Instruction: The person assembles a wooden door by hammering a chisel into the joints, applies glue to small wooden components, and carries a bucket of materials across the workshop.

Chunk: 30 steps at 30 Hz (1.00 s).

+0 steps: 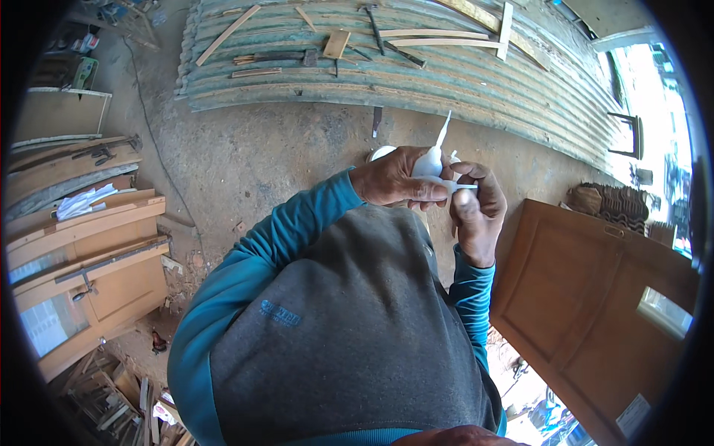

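Left hand (393,181): closed around small white plastic squeeze bottle with long tapered nozzle (430,160), fingers wrapped over bottle body, thumb along its near side.
Right hand (476,212): curled, fingertips pinched on a thin white piece at the bottle's base; exact piece too small to tell.
White squeeze bottle: held between both hands at centre of scene, above the floor, nozzle pointing up and far, slightly tilted right.
Sleeves: teal long sleeves (290,238) on both forearms, grey vest (349,334) over chest, near centre.
Round white object (381,152): partly hidden just behind left hand, on the floor; kind cannot be told.
Bare earthen floor (245,156): dusty, grey-brown, under and beyond the hands.
Green corrugated metal sheets (446,82): laid flat at far side, spanning centre to right.
Wooden slats and offcuts (439,33): scattered over the corrugated sheets.
Hammer with dark head (279,56): lying on the sheets, far left of centre.
Brown panelled wooden door (587,297): lying at right, near the right hand's side.
Light wooden door frames with glass panes (89,253): stacked at left.
White crumpled cloth (82,202): resting on the left stack.
Loose timber scraps (111,401): heaped at near left.
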Each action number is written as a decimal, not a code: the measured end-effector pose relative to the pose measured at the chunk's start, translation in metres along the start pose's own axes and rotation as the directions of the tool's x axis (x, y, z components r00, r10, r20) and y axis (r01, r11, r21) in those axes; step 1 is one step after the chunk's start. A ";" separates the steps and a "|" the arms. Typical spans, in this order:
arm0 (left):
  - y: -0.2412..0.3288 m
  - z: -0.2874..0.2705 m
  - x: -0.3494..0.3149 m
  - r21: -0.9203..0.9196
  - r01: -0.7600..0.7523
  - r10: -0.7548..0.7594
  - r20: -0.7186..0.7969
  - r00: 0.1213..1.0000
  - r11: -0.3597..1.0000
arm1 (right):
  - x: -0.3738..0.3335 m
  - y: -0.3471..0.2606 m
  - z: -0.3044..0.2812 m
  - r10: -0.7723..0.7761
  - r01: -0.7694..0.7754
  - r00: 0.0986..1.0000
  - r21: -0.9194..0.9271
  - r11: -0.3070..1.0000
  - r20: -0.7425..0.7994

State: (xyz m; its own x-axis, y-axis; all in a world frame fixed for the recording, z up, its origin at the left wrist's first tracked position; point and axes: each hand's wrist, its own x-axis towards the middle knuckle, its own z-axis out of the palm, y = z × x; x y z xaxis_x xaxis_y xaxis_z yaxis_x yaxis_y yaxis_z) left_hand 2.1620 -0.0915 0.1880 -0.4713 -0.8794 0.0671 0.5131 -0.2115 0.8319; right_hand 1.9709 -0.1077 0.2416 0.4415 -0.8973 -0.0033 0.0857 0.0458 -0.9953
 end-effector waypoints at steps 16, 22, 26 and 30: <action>-0.016 -0.004 0.081 0.171 -0.039 0.084 -0.265 0.961 0.984 | 0.099 0.024 -0.084 0.088 -0.075 0.987 -0.096 0.993 0.136; -0.032 -0.008 0.115 0.128 -0.029 0.082 -0.430 0.899 0.991 | 0.136 0.019 -0.119 0.132 -0.143 0.973 0.047 0.989 0.188; -0.023 -0.010 0.125 0.073 0.018 0.018 -0.467 0.884 0.997 | 0.148 0.027 -0.134 0.162 -0.135 0.943 -0.111 0.985 0.292; -0.027 -0.038 0.122 0.150 0.042 0.037 -0.490 0.871 0.988 | 0.158 0.028 -0.135 0.195 -0.196 0.952 -0.019 0.980 0.236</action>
State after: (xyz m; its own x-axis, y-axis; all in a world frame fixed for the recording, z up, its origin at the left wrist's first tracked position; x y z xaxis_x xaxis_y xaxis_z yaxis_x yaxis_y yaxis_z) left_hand 2.1182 -0.2094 0.1530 -0.0393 -0.9828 -0.1806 0.3793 -0.1819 0.9072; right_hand 1.9229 -0.3072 0.1999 0.6480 -0.7416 -0.1739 -0.0197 0.2120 -0.9771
